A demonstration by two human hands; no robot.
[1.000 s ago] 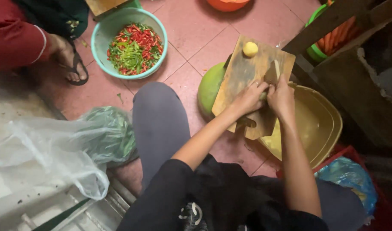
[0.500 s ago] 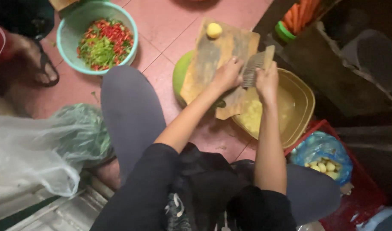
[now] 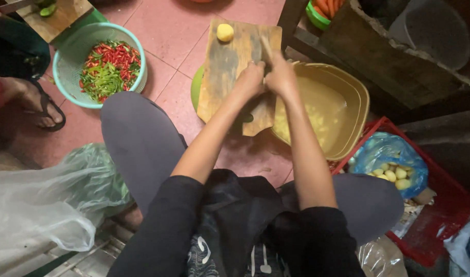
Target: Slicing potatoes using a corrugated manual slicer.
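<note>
Since a moment ago both hands have moved up the worn rectangular wooden cutting board (image 3: 229, 66), which lies propped over a green bowl on the red tiled floor (image 3: 168, 31), beside the tan plastic basin (image 3: 355, 97) of pale cut pieces. Work at the board appears ongoing. Forearms extend forward, converging. Left hand (image 3: 249, 81) and right hand (image 3: 281, 77) are pressed together, curled; their contents cannot be told. A small peeled yellow potato (image 3: 225, 32) sits at the board's far end.
</note>
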